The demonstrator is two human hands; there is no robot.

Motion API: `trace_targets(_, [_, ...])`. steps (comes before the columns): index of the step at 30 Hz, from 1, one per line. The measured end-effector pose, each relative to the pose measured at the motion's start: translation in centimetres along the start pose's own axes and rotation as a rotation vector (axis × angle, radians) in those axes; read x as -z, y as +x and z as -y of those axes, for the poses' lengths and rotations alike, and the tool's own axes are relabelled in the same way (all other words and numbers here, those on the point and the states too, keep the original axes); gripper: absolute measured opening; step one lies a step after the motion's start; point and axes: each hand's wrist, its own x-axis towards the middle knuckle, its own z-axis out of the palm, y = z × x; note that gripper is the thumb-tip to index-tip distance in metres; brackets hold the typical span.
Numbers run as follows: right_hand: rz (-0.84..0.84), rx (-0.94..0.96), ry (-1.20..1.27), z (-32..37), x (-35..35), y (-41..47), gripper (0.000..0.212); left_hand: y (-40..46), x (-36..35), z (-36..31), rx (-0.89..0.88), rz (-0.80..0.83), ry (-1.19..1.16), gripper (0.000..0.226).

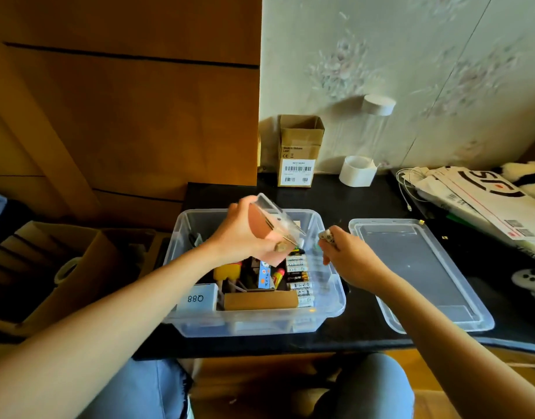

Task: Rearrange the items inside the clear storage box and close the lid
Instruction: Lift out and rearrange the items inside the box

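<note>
The clear storage box (326, 309) stands open on the black table, packed with batteries (299, 275), a brown cardboard tube (260, 300), a white box marked 880 (196, 297) and yellow glue sticks (227, 272). My left hand (239, 234) holds a small clear case with a pink card inside (269, 228), tilted above the box. My right hand (348, 255) pinches a small battery-like item (327, 236) over the box's right rim. The clear lid (423, 273) lies flat on the table to the right of the box.
A small cardboard box (299, 149), a roll of white tape (357, 170) and a tall clear jar (372, 131) stand at the back by the wall. White bags and a cable (478, 195) lie at the right. Cardboard boxes (48, 267) sit on the floor left.
</note>
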Motion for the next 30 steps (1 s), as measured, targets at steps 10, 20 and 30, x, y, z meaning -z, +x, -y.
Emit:
trace_targets(10, [0.294,0.314,-0.801,2.1,-4.0,4.0,0.028,-3.8,3.1,6.0,0.015,-0.194,-0.092,0.090])
trace_targets(20, [0.387,0.254,-1.098,1.5,-7.3,6.4,0.020,-4.1,3.1,7.1,-0.027,-0.117,-0.161,0.096])
trace_targets(30, [0.284,0.245,-1.031,1.2,-7.4,6.8,0.025,-4.4,2.4,7.4,-0.064,-0.100,-0.176,0.098])
